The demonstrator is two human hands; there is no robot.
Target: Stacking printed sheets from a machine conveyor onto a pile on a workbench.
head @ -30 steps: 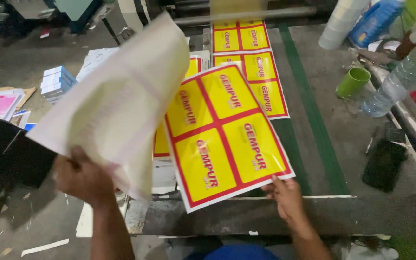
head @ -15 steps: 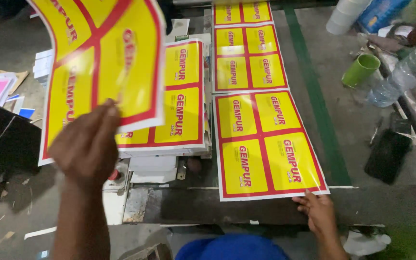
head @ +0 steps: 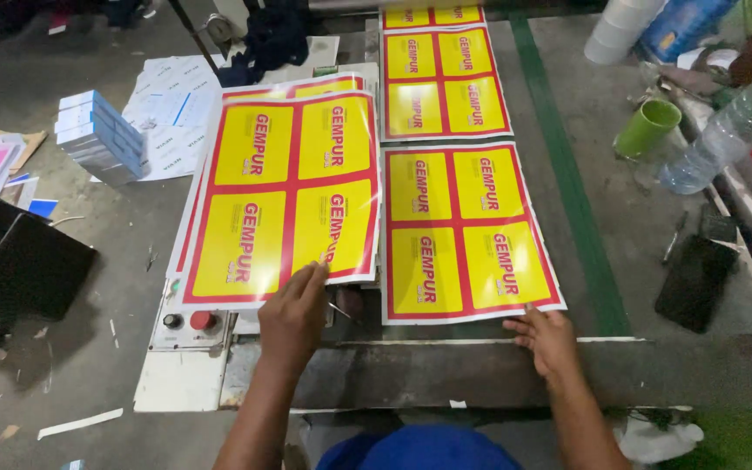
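My left hand (head: 293, 315) rests on the near edge of a yellow-and-red printed sheet (head: 285, 196) lying on top of a stack of like sheets at the left. My right hand (head: 550, 338) presses its fingertips on the near right corner of another printed sheet (head: 467, 228) lying flat on the grey conveyor belt (head: 620, 235). A third printed sheet (head: 441, 80) lies farther up the belt, with one more beyond it at the top edge.
A green cup (head: 646, 128), a clear plastic bottle (head: 724, 130) and a black phone (head: 696, 280) sit to the right. A red button (head: 202, 320) is on the white panel below the stack. Blue-white boxes (head: 97, 135) and papers lie on the floor at left.
My left hand has brought the lifted sheet down flat onto the stack at the left. The sheet under my right hand lies flat on the belt, and my right hand stays at its near edge.
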